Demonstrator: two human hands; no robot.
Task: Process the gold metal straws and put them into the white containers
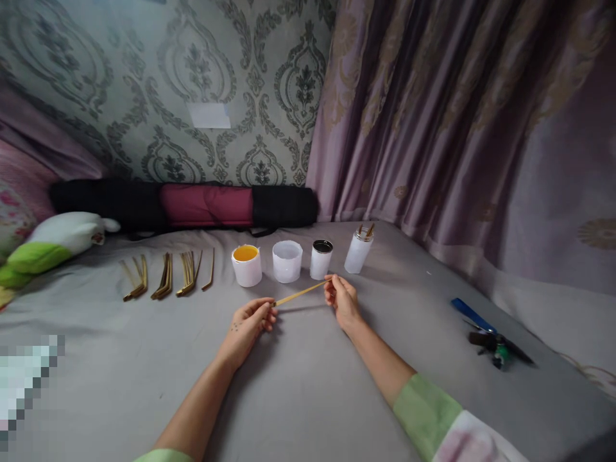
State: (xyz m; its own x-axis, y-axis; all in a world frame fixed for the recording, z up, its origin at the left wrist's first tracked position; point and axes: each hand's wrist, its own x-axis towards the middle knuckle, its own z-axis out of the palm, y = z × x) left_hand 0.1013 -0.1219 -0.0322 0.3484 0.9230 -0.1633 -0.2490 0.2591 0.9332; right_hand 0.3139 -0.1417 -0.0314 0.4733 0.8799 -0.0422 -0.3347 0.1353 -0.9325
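Observation:
A thin yellow strip (301, 293) stretches between my two hands above the grey sheet. My left hand (250, 324) pinches its near-left end. My right hand (342, 300) pinches its far-right end. Just behind the strip stand a white cup of yellow paint (246, 264), a white cup with pale contents (287, 261), a white cup with dark paint (321, 258) and a clear jar (359, 250) holding brush handles.
Several bent yellow strips (166, 276) lie in groups at the left. A black and pink roll bag (185, 205) lies along the wall. A plush toy (52, 244) sits far left. A blue tool (471, 314) and dark objects (495, 346) lie right, below curtains (457, 128).

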